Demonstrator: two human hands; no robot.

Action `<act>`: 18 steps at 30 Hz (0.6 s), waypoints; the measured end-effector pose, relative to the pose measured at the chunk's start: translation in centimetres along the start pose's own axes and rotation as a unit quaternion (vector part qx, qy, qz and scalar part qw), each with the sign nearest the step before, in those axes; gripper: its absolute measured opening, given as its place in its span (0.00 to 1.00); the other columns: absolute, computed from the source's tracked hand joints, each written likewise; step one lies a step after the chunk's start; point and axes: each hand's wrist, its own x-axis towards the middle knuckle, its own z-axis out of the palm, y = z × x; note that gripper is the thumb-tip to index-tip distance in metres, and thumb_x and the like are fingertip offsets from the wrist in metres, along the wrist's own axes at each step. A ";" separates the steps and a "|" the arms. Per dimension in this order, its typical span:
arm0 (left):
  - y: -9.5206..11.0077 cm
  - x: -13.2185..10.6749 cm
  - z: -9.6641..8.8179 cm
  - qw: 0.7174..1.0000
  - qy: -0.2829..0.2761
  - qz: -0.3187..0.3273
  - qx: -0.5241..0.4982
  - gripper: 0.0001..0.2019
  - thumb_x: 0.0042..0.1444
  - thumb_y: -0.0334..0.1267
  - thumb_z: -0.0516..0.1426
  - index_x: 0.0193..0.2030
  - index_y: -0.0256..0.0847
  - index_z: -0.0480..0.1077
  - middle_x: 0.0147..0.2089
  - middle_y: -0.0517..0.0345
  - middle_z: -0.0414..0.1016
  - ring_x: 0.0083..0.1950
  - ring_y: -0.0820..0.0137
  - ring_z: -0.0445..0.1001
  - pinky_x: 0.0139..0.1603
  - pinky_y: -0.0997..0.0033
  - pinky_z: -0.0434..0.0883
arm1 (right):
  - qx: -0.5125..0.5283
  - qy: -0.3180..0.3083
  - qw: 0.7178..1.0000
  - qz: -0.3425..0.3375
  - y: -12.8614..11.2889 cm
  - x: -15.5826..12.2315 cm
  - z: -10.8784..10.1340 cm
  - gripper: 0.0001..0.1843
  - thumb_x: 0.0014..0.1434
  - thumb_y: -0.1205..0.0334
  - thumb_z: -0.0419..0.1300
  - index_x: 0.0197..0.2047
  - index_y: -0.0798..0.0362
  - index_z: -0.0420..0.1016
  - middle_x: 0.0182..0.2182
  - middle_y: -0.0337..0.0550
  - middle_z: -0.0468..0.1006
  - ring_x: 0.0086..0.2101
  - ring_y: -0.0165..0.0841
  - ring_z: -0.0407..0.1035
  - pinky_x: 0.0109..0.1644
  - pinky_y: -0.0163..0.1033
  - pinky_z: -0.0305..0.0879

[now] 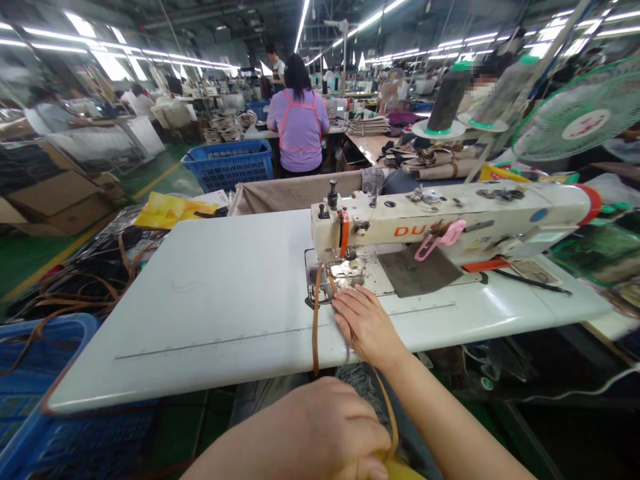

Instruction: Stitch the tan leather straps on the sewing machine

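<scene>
Guiding the brown strip [315, 327] well probably called for even tension. The left hand [320, 420] curled this side of the tabletop [225, 280], its grip hidden; one strip length ran just beyond it. Past that, ahead of both hands, stood the sewing head [326, 233]. The right hand [365, 327] lay nearly flat over another length, pinch unclear, and was best kept just short of that head.

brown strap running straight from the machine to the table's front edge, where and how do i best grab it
Probably at the near stretch of the strap, just by the front edge of the table, coming from the front with the grip pinching across its narrow width. It is thin and straight there, and well away from the sewing machine head.
</scene>
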 end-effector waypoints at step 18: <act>-15.9 0.3 0.2 0.825 0.416 -0.329 -0.198 0.26 0.59 0.36 0.60 0.64 0.35 0.67 0.68 0.35 0.71 0.67 0.52 0.72 0.66 0.49 0.73 | 0.007 0.001 1.000 -0.009 -0.1 -0.3 -0.4 0.14 0.75 0.60 0.56 0.56 0.53 0.80 0.53 0.50 0.84 0.57 0.43 0.75 0.71 0.59 0.64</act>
